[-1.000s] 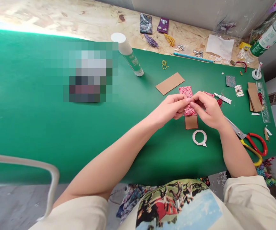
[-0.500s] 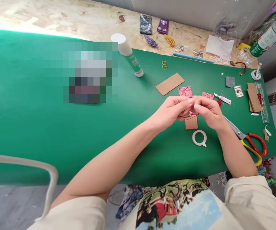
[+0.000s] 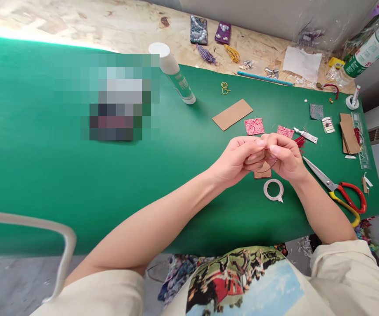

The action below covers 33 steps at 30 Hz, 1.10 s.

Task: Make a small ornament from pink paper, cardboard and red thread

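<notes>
My left hand (image 3: 242, 159) and my right hand (image 3: 283, 156) meet above the green table mat (image 3: 126, 193), fingertips pinched close together. Between them runs a thin dark red cord (image 3: 260, 170), which loops down below the fingers; both hands pinch it. Under the hands lies a small cardboard piece (image 3: 262, 171), partly hidden. A red patterned square (image 3: 254, 127) sits just beyond my left hand, and a second patterned square (image 3: 285, 131) beyond my right. A red tassel (image 3: 299, 143) shows beside my right hand's knuckles.
Scissors (image 3: 334, 188) with red and yellow handles lie right of my right forearm. A roll of white tape (image 3: 265, 189) is nearer me. Farther off are a cardboard strip (image 3: 232, 114), a glue tube (image 3: 306, 135), a spray can (image 3: 174, 74), a blue pencil (image 3: 265, 78) and a blurred object (image 3: 120, 105).
Both hands have drawn slightly nearer to me, uncovering more of the patterned square and the scissor blades. The cord's loop now hangs between the hands, over the cardboard piece.
</notes>
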### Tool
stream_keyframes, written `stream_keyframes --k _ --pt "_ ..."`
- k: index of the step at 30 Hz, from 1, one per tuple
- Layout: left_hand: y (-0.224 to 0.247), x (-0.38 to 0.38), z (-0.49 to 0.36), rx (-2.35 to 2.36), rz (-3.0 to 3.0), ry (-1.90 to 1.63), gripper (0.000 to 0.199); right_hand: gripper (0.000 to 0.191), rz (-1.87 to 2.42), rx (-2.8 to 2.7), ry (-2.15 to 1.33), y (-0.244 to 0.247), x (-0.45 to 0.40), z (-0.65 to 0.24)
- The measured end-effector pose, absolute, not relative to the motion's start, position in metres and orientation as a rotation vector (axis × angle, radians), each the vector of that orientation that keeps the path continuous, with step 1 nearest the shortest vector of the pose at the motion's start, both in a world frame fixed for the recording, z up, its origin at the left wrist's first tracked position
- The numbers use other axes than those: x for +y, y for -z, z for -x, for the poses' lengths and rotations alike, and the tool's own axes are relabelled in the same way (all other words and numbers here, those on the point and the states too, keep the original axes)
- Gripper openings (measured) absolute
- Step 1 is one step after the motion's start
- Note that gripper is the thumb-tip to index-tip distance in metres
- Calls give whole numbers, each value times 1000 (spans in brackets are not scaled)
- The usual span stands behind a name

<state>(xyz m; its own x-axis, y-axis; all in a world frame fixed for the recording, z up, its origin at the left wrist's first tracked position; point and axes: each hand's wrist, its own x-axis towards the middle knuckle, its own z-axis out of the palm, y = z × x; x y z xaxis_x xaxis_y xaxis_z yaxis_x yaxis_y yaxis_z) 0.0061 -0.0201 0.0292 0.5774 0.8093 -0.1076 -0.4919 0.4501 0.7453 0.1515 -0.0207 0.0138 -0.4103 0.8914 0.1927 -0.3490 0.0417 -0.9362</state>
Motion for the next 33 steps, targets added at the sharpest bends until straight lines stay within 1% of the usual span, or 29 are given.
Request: stream_keyframes --k 11,15,18,24,28,33 --pt "-30 -23 -6 445 -700 -832 53 40 522 -1287 -1613 -14 -22 -151" --pt "-31 -21 -4 454 -704 -821 47 43 645 -1266 -1695 -21 -20 -154" --pt "-31 -17 0 473 -702 -778 43 41 762 -1215 -1715 -25 -19 -155" --pt "-34 -9 4 613 -631 -768 49 42 872 -1139 -1752 -19 -17 -155" --pt "-39 -9 4 710 -628 -757 51 40 952 -1168 -1632 -16 -17 -155" --pt "-38 -10 4 746 -667 -766 50 39 954 -1316 -1427 -20 -18 -157"
